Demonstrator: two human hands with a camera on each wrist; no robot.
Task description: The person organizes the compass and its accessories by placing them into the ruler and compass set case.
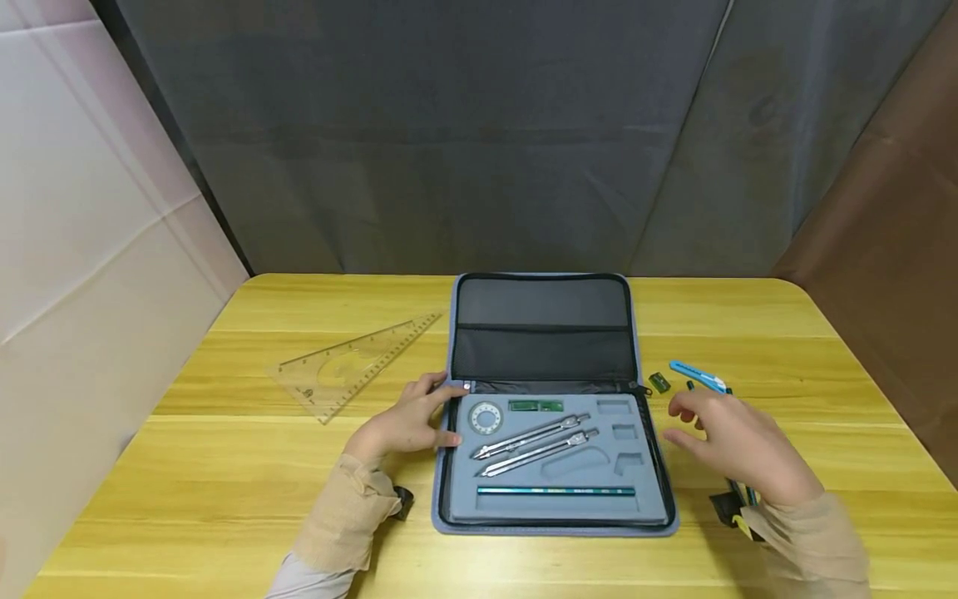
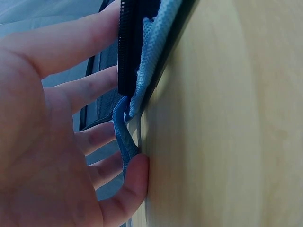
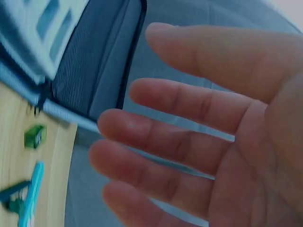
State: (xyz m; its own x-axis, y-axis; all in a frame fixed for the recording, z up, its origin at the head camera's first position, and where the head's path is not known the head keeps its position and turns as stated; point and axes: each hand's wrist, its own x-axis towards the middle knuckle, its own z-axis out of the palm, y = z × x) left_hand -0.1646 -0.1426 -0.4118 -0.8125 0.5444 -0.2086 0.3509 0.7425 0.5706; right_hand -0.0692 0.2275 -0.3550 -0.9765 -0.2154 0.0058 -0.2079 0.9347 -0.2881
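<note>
Left hand (image 1: 407, 424) touches case (image 1: 555, 514) (open)

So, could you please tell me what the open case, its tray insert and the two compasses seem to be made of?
The case looks like woven fabric, matte grey-blue: the left wrist view shows a textile weave beside a black zipper. The tray insert seems to be matte grey foam, judging by its cut-out recesses. The two compasses look like bright metal, since they shine silver.
</note>
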